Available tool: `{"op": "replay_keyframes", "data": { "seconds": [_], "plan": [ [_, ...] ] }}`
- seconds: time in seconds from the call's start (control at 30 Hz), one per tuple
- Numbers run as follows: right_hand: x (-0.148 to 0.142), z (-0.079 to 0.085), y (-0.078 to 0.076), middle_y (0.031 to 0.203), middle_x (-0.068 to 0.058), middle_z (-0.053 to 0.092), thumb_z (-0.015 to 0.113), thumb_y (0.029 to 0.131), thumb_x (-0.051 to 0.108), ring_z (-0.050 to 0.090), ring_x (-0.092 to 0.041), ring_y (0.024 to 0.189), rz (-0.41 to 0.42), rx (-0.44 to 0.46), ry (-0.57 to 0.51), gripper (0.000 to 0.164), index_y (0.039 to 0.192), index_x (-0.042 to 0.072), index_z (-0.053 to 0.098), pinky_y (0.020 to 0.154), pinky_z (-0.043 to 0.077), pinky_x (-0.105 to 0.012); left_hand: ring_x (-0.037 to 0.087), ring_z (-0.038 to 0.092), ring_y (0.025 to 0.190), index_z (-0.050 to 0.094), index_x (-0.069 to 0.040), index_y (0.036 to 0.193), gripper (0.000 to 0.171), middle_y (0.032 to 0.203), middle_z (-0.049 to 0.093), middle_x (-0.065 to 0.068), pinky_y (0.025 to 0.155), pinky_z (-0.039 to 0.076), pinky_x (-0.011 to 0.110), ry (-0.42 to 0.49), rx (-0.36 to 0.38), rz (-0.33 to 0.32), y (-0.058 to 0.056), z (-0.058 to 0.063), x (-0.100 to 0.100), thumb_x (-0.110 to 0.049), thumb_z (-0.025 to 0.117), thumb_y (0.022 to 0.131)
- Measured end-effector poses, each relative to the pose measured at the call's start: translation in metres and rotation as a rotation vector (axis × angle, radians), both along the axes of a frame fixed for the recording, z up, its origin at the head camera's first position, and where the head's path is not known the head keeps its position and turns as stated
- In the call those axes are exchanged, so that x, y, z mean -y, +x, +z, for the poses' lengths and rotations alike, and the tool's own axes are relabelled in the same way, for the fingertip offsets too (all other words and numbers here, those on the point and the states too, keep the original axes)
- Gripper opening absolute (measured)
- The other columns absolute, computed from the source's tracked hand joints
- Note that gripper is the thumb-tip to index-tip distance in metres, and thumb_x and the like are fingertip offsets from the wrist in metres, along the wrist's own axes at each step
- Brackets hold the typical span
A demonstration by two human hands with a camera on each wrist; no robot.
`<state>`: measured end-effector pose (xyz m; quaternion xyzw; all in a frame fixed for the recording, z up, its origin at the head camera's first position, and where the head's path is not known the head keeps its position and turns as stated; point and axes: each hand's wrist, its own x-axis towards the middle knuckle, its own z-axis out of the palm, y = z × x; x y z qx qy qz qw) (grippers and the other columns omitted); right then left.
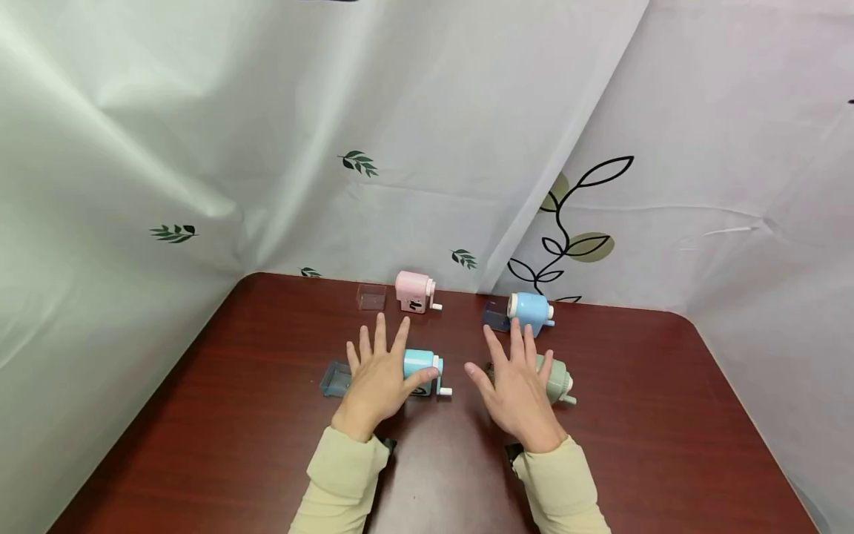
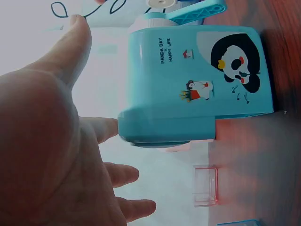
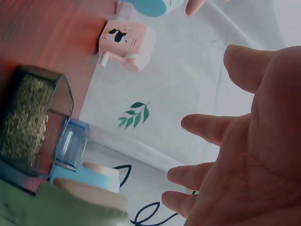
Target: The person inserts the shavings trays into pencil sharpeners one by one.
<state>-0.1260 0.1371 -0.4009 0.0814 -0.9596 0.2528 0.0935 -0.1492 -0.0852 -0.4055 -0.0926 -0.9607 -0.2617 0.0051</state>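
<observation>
My left hand (image 1: 376,386) is spread over the turquoise crank pencil sharpener (image 1: 419,360), fingers straight and holding nothing. In the left wrist view this sharpener shows a panda print and a turquoise crank (image 2: 200,12). Its clear bluish drawer (image 1: 335,379) lies to its left, partly behind the hand. My right hand (image 1: 522,397) is also spread with straight fingers, beside the green pencil sharpener (image 1: 555,380), and covers part of it. The right wrist view shows a clear drawer (image 3: 57,101) full of shavings (image 3: 26,115) next to the green sharpener.
At the back of the reddish-brown table (image 1: 200,437) stands a pink pencil sharpener (image 1: 412,289), with a clear pinkish drawer (image 1: 371,298) on its left. A blue pencil sharpener (image 1: 531,308) stands back right beside a dark blue drawer (image 1: 495,314). White patterned sheeting (image 1: 427,215) hangs behind the table.
</observation>
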Motion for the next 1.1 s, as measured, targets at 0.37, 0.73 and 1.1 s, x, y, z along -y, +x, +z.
{"op": "replay_keyframes", "data": {
  "seconds": [0.37, 0.73, 1.1],
  "plan": [
    [0.010, -0.001, 0.002, 0.163, -0.025, 0.016, 0.063, 0.098, 0.043, 0.005, -0.045, 0.151, 0.062, -0.003, -0.007, 0.069, 0.154, 0.010, 0.041, 0.111, 0.001, -0.074, 0.056, 0.005, 0.147, 0.026, -0.013, 0.160, 0.113, 0.165, 0.009, 0.025, 0.114, 0.004, 0.072, -0.094, -0.016, -0.117, -0.009, 0.012, 0.024, -0.060, 0.082, 0.073],
    [0.018, 0.006, -0.002, 0.164, -0.022, 0.019, 0.065, 0.097, 0.045, 0.007, -0.043, 0.151, 0.107, -0.006, 0.007, 0.070, 0.155, 0.013, 0.041, 0.113, 0.004, -0.072, 0.057, 0.018, 0.144, 0.028, -0.011, 0.159, 0.124, 0.163, 0.017, 0.027, 0.112, 0.011, 0.073, -0.128, 0.009, -0.171, -0.012, 0.011, 0.057, -0.045, 0.096, 0.061],
    [0.033, 0.003, -0.014, 0.163, -0.020, 0.024, 0.065, 0.097, 0.042, 0.016, -0.039, 0.151, 0.216, 0.065, -0.011, 0.070, 0.156, 0.013, 0.039, 0.116, 0.019, -0.064, 0.053, 0.031, 0.140, 0.049, -0.003, 0.147, 0.102, 0.154, 0.037, 0.029, 0.110, 0.026, 0.068, -0.212, 0.060, -0.174, -0.013, 0.006, 0.105, -0.009, 0.098, 0.058]
  ]
}}
